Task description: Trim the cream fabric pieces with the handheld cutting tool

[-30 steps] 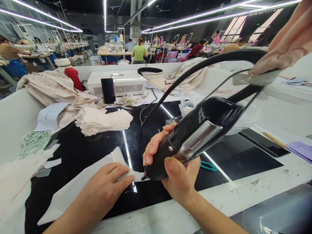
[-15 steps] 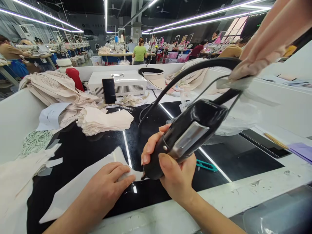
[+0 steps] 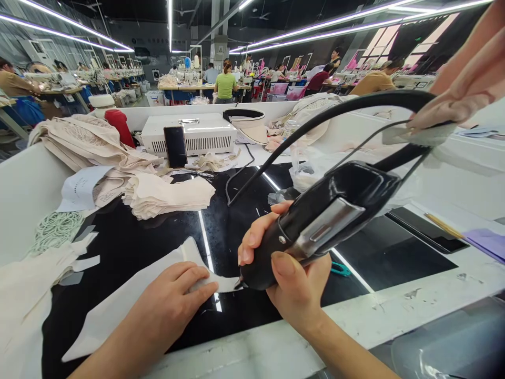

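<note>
My left hand (image 3: 175, 300) lies flat on a pale fabric piece (image 3: 118, 300), pressing it to the black tabletop with fingers extended. My right hand (image 3: 294, 268) is wrapped around a black corded hand tool (image 3: 315, 226) with a metal lever on its side. The tool is tilted, its small tip down at the right end of the fabric strip, just right of my left fingertips. Whether the tip touches the cloth is hard to tell. A thick black cable (image 3: 331, 113) arches from the tool's upper end, bound to a blurred pale strip (image 3: 445, 113).
A fabric stack (image 3: 169, 196), elastic loops (image 3: 57, 231) and heaped cloth (image 3: 87, 150) lie left. Behind stand a phone (image 3: 175, 147), a white vented box (image 3: 213, 134) and a visor (image 3: 248, 126). Teal snips (image 3: 340, 269) lie right of my hand. People work at machines beyond.
My right hand and the tool have shifted slightly right, with the tool leaning over further. The cable has swung right too. My left hand stays in place on the fabric.
</note>
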Available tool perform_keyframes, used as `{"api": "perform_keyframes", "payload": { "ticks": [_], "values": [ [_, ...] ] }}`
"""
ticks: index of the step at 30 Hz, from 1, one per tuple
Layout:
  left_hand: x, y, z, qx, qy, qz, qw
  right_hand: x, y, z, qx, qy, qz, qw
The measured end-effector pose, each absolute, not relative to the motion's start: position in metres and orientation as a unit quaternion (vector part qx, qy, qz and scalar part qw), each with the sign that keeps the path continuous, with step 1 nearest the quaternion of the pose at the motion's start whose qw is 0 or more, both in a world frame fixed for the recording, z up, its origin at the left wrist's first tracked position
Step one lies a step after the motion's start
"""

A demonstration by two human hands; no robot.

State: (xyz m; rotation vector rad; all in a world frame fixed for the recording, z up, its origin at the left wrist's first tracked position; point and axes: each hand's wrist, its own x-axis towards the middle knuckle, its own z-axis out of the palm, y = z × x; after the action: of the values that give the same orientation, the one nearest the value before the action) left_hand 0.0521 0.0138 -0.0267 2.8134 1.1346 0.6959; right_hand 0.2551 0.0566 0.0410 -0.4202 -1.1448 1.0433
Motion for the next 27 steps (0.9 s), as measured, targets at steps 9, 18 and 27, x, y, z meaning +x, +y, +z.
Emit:
{"api": "perform_keyframes", "payload": {
  "ticks": [9, 18, 27],
  "values": [
    [0.053, 0.016, -0.025, 0.905, 0.35, 0.24, 0.011, 0.254, 0.056, 0.041, -0.207, -0.519, 0.463, 0.688],
    [0.032, 0.025, -0.009, 0.888, 0.377, 0.264, -0.004, 0.26, 0.072, 0.043, -0.233, -0.525, 0.443, 0.688],
    [0.038, 0.018, 0.009, 0.905, 0.374, 0.203, -0.008, 0.259, 0.094, 0.046, -0.253, -0.507, 0.433, 0.701]
  ]
}}
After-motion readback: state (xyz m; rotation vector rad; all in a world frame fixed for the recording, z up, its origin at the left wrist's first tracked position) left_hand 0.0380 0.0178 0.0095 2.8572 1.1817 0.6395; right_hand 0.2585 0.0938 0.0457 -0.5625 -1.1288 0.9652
